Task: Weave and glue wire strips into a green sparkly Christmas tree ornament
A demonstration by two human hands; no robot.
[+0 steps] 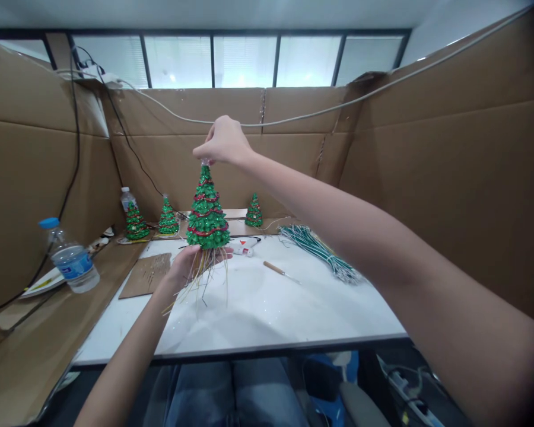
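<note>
A small green Christmas tree (207,218) with red garland is held upright above the table. Loose thin wires (203,277), yellowish and white, hang from its underside. My left hand (190,262) supports the tree from below, its fingers curled round the base behind the wires. At the top, my right hand (226,141) is closed in a pinch on a clear topper (205,161) at the tree's tip. The fingertips there are partly hidden.
On the white table (249,314) lie an awl-like tool (279,270), a glue gun (244,248), a bundle of green wires (323,252) and a cardboard piece (148,275). Several similar trees (254,211) stand behind. A water bottle (73,264) stands left; cardboard walls (449,178) surround the table.
</note>
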